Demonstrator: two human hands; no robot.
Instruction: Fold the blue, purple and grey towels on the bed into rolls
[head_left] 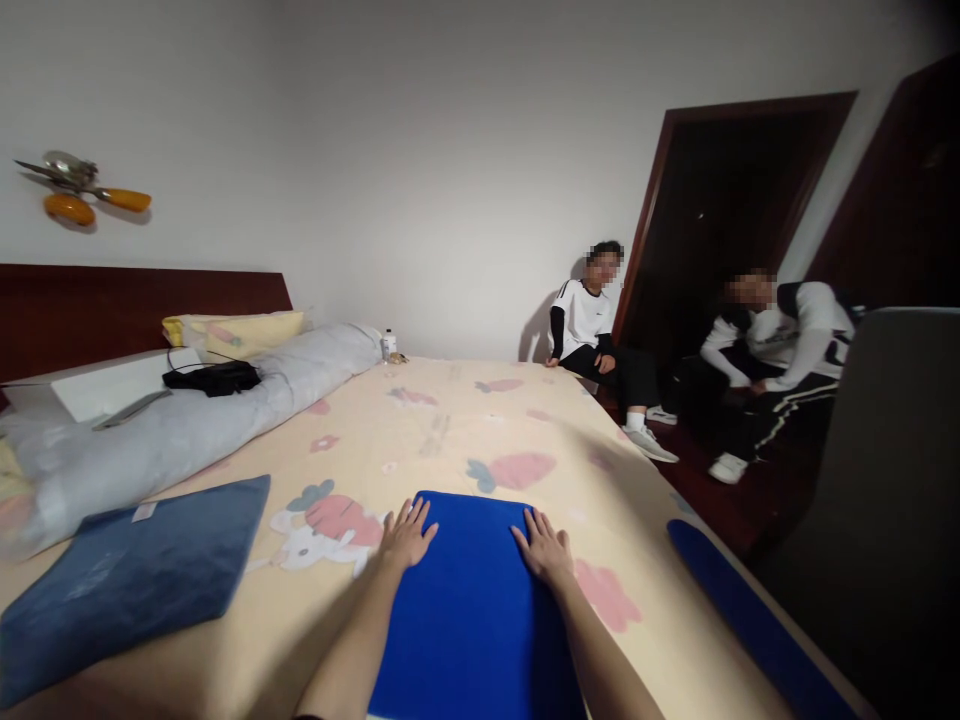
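Note:
A bright blue cloth (pixel 472 600) lies flat on the bed in front of me, its lower end running out of the picture. My left hand (pixel 406 535) rests on its far left edge, fingers spread. Across from it, my right hand (pixel 544 546) lies on the far right edge with its fingers apart. Neither hand grips anything. To the left a darker grey-blue cloth (pixel 142 570) with a small white label is spread on the bed. Another blue cloth (pixel 750 620) lies along the right side of the bed.
The bed (pixel 442 410) has a peach sheet with carrot and rabbit prints. A grey rolled quilt (pixel 300 375), a black item (pixel 214 378) and a yellow pillow (pixel 255 330) are at the left. A white bottle (pixel 389 346) stands at the far edge. Two people (pixel 585 320) sit at the right.

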